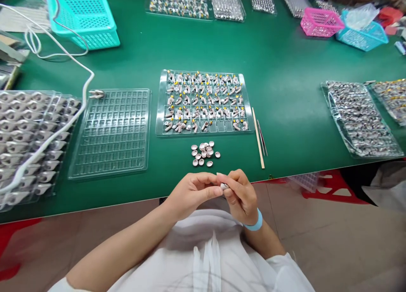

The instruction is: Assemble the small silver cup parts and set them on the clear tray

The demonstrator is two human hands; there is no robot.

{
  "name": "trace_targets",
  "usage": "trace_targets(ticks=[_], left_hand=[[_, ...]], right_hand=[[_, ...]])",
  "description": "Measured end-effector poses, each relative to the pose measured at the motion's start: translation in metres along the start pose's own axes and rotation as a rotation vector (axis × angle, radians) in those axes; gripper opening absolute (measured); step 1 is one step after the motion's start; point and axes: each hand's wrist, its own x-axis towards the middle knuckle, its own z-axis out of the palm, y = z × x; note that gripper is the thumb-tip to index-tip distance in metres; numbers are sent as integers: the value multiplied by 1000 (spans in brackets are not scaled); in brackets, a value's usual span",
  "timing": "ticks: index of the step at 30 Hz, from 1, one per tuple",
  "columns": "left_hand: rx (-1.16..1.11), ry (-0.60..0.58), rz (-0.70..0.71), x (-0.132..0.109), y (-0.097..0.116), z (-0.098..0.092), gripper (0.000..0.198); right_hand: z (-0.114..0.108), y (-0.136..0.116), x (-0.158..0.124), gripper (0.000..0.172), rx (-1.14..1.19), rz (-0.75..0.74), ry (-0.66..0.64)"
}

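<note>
My left hand (193,190) and my right hand (241,195) meet at the table's front edge, fingers pinched together around a small pale earbud part (223,185) held between them. Just beyond them lies a little heap of several small round silver caps (204,153). Behind the heap sits a clear tray (203,132) filled with rows of small white earbud pieces with yellow tips. A thin wooden stick (258,137) and tweezers (262,137) lie to the right of that tray. My right wrist wears a blue band (255,224).
An empty clear grid tray (111,133) lies to the left, with stacked trays of grey parts (28,140) and a white cable (63,123) over them. Trays of metal parts (361,118) sit right. A teal basket (85,17), pink basket (320,21) and blue basket (363,34) stand at the back.
</note>
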Motion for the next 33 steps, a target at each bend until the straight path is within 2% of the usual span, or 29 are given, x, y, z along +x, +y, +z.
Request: trace_targets(ticks=[13, 18, 26, 33], left_hand=[[-18, 21, -23, -4, 0, -6, 18], [-20, 59, -77, -4, -1, -8, 19], [-89, 85, -115, -5, 0, -9, 21], [-151, 95, -124, -6, -3, -8, 39]], right_hand=[[-9, -3, 6, 42, 39, -6, -89], [-10, -2, 7, 40, 42, -4, -136], [-3, -4, 6, 34, 75, -67, -55], [0, -7, 6, 31, 61, -94, -3]])
